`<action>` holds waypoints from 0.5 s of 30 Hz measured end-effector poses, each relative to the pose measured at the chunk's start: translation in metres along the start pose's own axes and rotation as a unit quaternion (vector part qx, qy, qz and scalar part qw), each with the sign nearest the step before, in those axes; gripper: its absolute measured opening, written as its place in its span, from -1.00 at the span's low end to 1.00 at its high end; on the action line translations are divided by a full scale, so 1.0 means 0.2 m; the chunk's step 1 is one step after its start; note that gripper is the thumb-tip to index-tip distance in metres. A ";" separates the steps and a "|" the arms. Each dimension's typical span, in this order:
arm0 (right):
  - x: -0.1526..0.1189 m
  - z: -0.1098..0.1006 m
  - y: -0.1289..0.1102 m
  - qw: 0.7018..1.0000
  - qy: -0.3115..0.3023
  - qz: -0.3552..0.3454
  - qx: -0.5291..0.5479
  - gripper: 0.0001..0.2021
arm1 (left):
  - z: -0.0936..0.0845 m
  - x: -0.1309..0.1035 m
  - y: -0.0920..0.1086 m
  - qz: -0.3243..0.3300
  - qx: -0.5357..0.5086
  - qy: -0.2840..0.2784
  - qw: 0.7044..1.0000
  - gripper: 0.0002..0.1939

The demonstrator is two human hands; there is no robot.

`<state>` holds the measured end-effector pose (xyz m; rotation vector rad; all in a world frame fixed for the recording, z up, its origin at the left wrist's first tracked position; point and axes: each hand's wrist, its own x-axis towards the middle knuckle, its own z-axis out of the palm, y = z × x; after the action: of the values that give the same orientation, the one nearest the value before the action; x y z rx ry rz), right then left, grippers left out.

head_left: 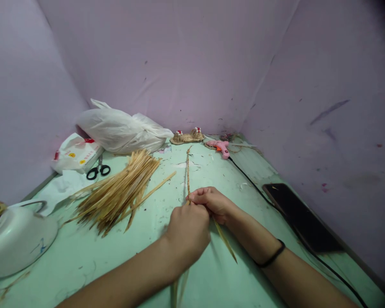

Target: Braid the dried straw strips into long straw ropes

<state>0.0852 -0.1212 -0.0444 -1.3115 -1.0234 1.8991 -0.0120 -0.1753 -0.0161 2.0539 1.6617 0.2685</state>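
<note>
A thin braid of dry straw runs away from me along the middle of the pale green table. At its near end my right hand pinches it between thumb and fingers. Just in front of that, my left hand is closed, back of the hand up, on the straw strands; its fingertips are hidden. One loose strand sticks out below the right hand, and others hang below the left wrist. Left of my hands lies a bundle of flat straw strips, with a single strip slanting off it.
Black-handled scissors, a printed box and a white plastic bag lie back left. A white bowl stands near left. At the back are woven straw pieces and a pink glue gun, its cord passing a dark phone.
</note>
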 end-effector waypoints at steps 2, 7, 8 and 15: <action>-0.01 0.00 -0.01 1.000 0.001 0.002 -0.003 -0.96 | -0.06 0.04 -0.04 -0.009 -0.053 0.061 0.997 -0.76; -0.02 -0.02 -0.01 1.000 -0.010 0.005 -0.017 -0.92 | -0.16 0.13 -0.13 -0.184 -0.367 -0.007 0.912 -0.64; -0.02 -0.02 -0.01 1.000 -0.017 -0.009 -0.022 -0.91 | -0.16 0.14 -0.14 -0.199 -0.427 -0.054 0.881 -0.68; 0.01 -0.06 0.02 0.981 -0.039 -0.135 -0.137 -0.93 | -0.08 0.19 -0.18 -0.192 -0.507 -0.127 0.831 -0.87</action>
<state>0.0948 -0.1176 -0.0509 -1.1803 -1.4663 1.6581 -0.0411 -0.1297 -0.0248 0.8929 1.2783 0.5567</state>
